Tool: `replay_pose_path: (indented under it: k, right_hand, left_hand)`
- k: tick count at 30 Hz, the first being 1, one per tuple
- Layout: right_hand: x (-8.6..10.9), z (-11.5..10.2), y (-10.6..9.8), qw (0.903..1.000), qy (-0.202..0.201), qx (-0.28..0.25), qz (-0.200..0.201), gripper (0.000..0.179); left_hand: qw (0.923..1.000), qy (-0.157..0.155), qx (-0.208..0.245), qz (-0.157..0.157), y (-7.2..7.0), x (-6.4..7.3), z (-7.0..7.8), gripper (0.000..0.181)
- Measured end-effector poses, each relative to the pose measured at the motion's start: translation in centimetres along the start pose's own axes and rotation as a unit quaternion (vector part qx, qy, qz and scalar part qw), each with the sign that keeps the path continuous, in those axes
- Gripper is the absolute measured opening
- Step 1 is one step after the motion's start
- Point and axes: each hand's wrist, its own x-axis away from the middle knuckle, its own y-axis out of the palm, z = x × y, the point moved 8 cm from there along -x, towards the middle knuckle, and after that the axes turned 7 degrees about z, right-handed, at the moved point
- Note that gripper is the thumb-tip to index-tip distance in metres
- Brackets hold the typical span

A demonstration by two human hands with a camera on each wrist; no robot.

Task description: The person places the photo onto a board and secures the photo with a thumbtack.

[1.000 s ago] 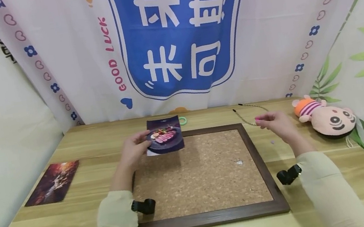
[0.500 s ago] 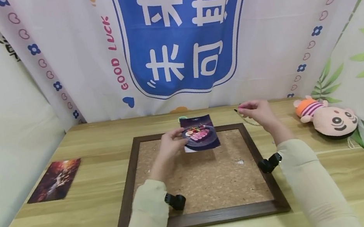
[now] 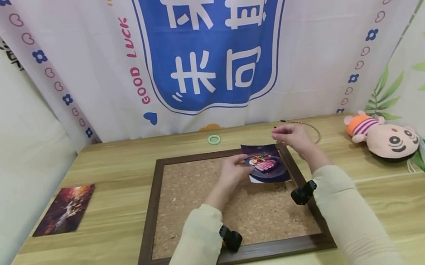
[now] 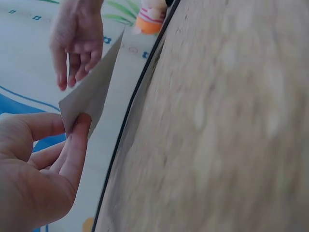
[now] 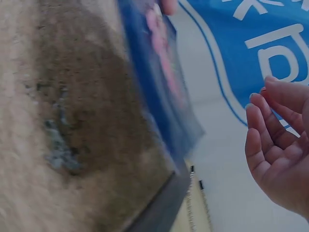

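My left hand (image 3: 232, 176) pinches the left edge of a glossy photo card (image 3: 267, 165) picturing a plate of sliced meat. It holds the card raised over the right upper part of a cork board (image 3: 191, 209) in a brown frame. The left wrist view shows the card's pale back (image 4: 91, 99) between thumb and fingers. Just above the card's upper right corner is my right hand (image 3: 294, 137). Its thumb and forefinger pinch a small pink object (image 3: 275, 135), too small to name surely; only a reddish speck (image 5: 263, 90) shows in the right wrist view.
A second dark reddish picture (image 3: 65, 210) lies on the table at left. Behind the board are a green ring (image 3: 214, 143) and a thin curved band (image 3: 314, 128) with a dark tip. A plush doll (image 3: 388, 138) lies at right. A patterned curtain (image 3: 108, 97) hangs behind the table.
My left hand has carried the photo card rightward across the board, then slightly down. The right hand has moved left with the pink object, so the two hands are closer.
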Motion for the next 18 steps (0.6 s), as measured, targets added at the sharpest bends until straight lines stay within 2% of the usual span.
replay_pose_path:
  k: [8, 12, 18]
  right_hand:
    - [-0.3, 2.7, 1.1, 0.9981, 0.052, -0.034, 0.004, 0.029]
    - [-0.3, 3.6, 1.4, 0.9978, 0.049, -0.044, 0.001, 0.030]
    - [-0.1, 4.8, 1.8, 0.9977, 0.051, -0.042, 0.015, 0.028]
  left_hand:
    - [0.9998, -0.014, 0.010, -0.009, 1.1, -0.1, -1.2, 0.043]
    - [0.9998, -0.019, 0.002, -0.009, 1.4, -0.2, -2.1, 0.044]
    - [0.9980, 0.017, -0.061, -0.009, 1.3, -0.2, -2.2, 0.042]
